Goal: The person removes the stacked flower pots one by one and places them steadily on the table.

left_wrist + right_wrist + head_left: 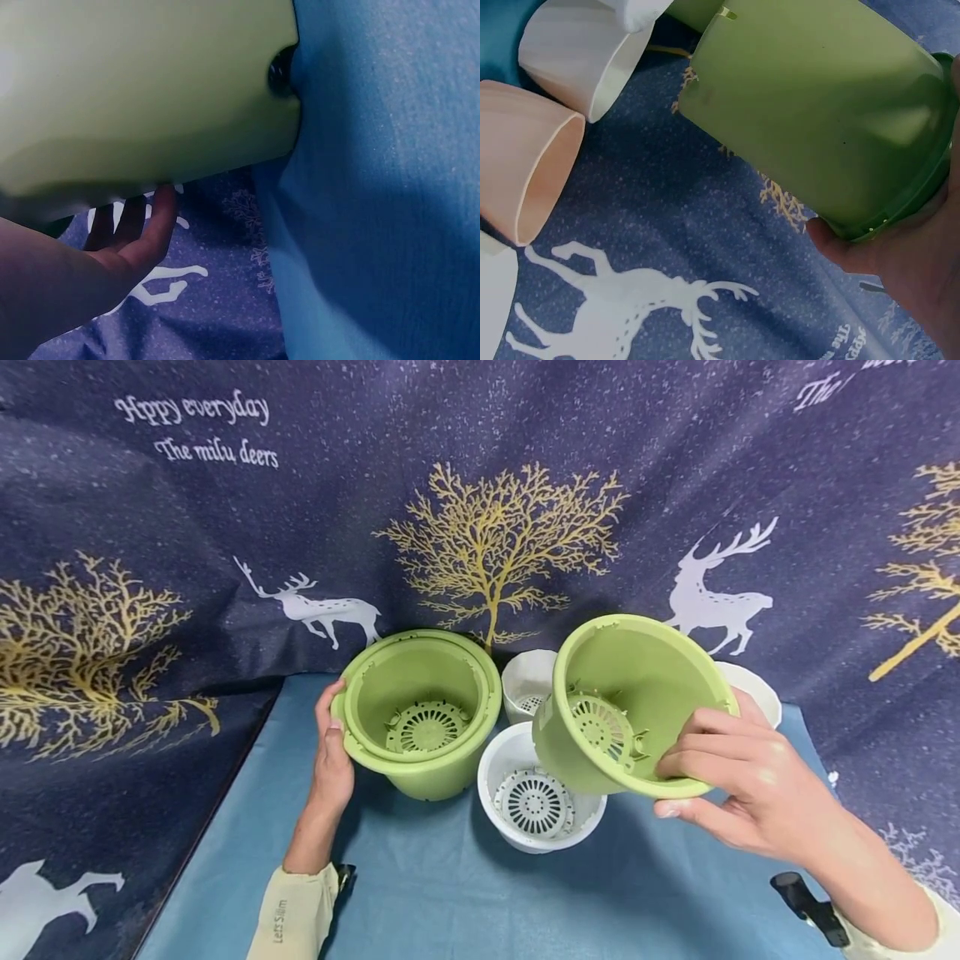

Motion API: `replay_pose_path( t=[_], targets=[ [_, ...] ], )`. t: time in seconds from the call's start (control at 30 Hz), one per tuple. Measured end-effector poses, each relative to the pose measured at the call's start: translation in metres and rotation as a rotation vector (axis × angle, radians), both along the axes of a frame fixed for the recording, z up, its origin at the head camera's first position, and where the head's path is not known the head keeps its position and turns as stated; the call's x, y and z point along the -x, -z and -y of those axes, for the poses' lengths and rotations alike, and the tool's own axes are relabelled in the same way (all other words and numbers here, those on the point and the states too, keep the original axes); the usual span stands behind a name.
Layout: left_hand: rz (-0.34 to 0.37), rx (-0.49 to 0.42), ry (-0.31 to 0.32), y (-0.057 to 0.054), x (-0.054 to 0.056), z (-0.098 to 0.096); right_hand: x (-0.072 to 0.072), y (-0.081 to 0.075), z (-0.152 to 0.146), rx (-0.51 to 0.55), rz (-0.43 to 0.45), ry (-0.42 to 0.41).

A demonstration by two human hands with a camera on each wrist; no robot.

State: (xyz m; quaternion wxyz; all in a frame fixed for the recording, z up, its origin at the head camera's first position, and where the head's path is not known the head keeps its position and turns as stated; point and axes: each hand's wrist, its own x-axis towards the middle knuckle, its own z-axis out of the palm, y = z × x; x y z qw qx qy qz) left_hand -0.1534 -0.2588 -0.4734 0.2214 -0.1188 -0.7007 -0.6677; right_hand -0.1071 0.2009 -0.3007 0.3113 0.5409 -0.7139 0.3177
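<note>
In the head view, two nested green flower pots point(491, 693) stand at the left of the blue cloth, one rim inside the other. My left hand point(333, 768) holds their left side at the rim; the left wrist view shows fingers point(161, 221) against the outer wall. Another green flower pot point(637, 647) is tilted in the air, its slotted bottom visible inside. My right hand point(757, 777) grips its rim, fingers curled inside and thumb beneath. Below it sits a white pot point(495, 777) with a slotted bottom, partly covered by the tilted pot.
A small white pot point(521, 672) stands behind, between the green pots. Another white pot point(761, 693) is partly hidden behind my right hand. A blue cloth point(487, 902) covers the table; a dark printed curtain point(322, 527) hangs at its back.
</note>
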Motion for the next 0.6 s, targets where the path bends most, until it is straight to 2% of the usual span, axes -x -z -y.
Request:
replay_pose_path(
  t=[0.23,0.6],
  targets=[
    [0.0,0.01,-0.002,0.0,0.001,0.0,-0.003,0.001,-0.003,0.028,-0.012,0.01],
    [0.008,0.01,-0.009,0.001,0.0,0.001,-0.007,0.007,-0.014,0.009,-0.001,0.045]
  ],
)
